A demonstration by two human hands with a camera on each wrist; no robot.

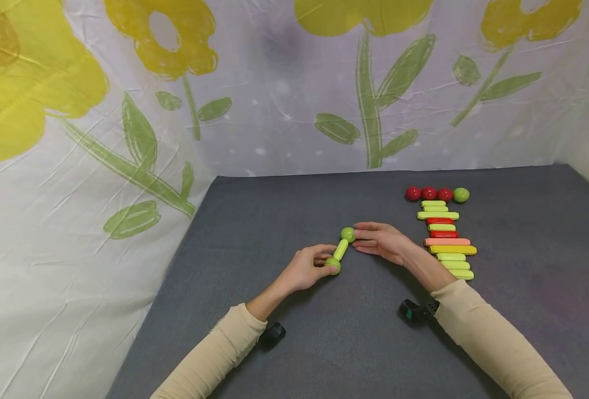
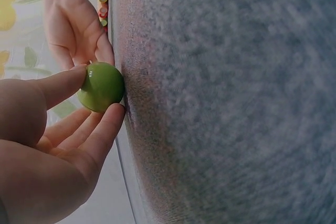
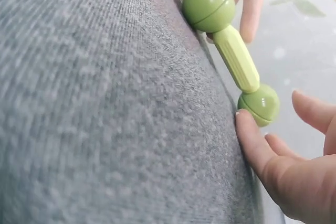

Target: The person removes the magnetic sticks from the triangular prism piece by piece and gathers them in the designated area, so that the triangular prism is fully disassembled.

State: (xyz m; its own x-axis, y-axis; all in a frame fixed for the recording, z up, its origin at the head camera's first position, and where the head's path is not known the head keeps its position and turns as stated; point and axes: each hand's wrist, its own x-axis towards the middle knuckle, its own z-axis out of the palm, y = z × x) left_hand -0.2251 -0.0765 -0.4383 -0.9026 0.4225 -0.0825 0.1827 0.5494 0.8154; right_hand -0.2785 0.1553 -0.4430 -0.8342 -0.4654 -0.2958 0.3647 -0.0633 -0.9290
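A light green rod joins two green balls, like a small dumbbell, low over the dark cloth. Thumb and fingers of my left hand pinch the nearer ball; in the left wrist view this ball hides the rod behind it. Beside the farther ball is my right hand, its fingers extended. In the right wrist view a fingertip of that hand lies right at the farther ball, while the thumb stands away from it. The ridged rod slants between both balls.
To the right, several coloured rods lie in a column on the dark cloth-covered table. Behind them sit three red balls and a green ball in a row. A flower-printed curtain stands behind the table.
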